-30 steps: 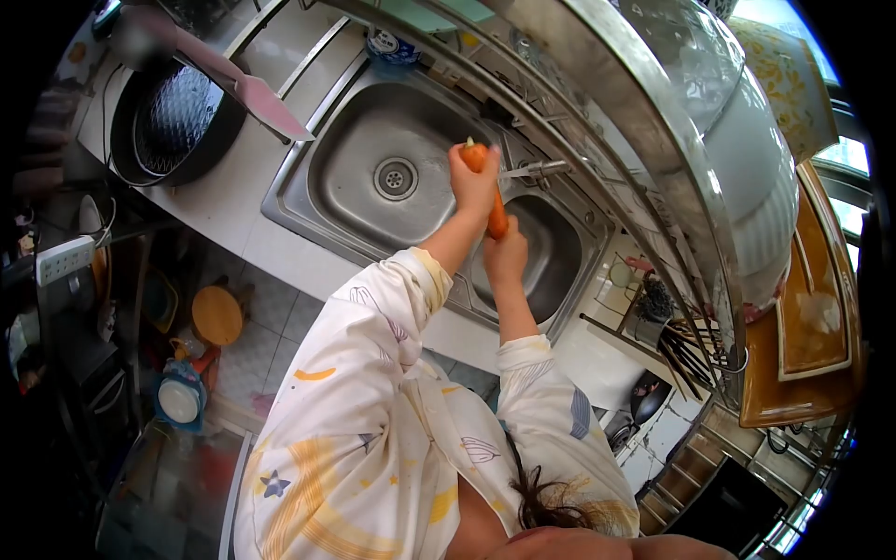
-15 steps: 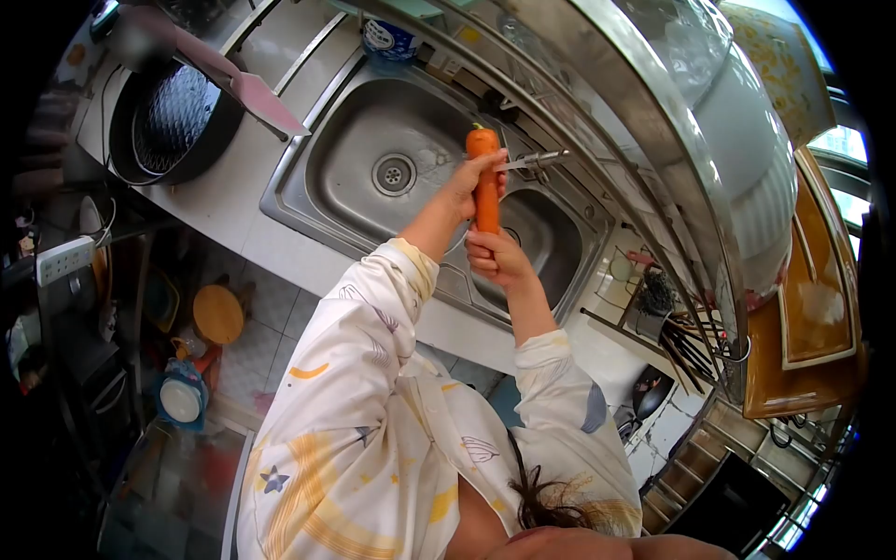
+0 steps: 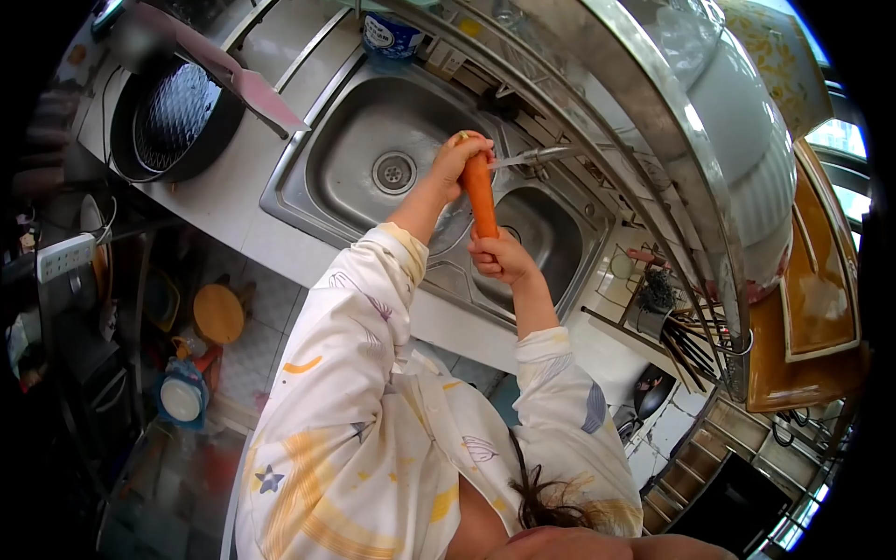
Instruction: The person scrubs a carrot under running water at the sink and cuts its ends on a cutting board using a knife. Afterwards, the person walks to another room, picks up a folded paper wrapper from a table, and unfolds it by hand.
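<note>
An orange carrot is held between my two hands above the divider of the steel double sink. My left hand wraps round its thick top end, and a bit of the stem end shows past the fingers. My right hand grips the thin lower end, over the small basin. Water runs from the faucet onto the carrot near my left fingers. The drain of the large basin is uncovered.
A black pan and a pink knife are at the upper left. A metal dish rack with white bowls hangs over the sink's right side. A blue tub stands behind the sink. Chopsticks are in a holder at the right.
My left hand has slid from the carrot's middle up to its top end. The carrot has tilted slightly, its top leaning left. My right hand has stayed at the lower end.
</note>
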A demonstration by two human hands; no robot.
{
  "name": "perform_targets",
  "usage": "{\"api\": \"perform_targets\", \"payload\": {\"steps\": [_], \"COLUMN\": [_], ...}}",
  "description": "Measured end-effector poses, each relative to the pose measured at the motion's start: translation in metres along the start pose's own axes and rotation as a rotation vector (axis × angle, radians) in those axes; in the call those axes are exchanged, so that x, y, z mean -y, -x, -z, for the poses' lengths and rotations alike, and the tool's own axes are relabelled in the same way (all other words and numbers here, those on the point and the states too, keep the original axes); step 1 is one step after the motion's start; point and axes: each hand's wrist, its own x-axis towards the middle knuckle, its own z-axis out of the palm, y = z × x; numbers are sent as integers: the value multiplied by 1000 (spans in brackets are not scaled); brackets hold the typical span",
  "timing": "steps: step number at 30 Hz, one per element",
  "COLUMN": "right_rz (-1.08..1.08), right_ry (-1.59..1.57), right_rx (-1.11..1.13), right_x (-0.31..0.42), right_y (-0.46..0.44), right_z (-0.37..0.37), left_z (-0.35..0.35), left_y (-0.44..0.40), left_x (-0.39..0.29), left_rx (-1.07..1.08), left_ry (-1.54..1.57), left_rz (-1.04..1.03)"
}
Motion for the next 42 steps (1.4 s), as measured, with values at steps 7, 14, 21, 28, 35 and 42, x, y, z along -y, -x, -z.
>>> {"api": "perform_targets", "payload": {"steps": [7,14,21,28,35,42], "right_rz": [-67,562,608,612,52,257], "right_ry": [-264,969,1007,926,216,557], "right_rx": [327,-910,-1070,-902,-152,-502], "right_x": [-18,-33,-36,-29,12,34], "right_y": [-5,-30,-28,-32,-12,-40], "right_z": [4,-1,-14,-3,-17,-32], "left_z": [-6,-24,-25,-16,-6,7], "left_y": [1,6,18,-4,6,11], "left_x": [6,34,35,12,3,35], "left_rx": [39,-140,-223,-146,-23,-19], "left_ry": [346,-204,-895,-458,-12,-401], "left_rz": [220,-333,-819,-164,48,104]}}
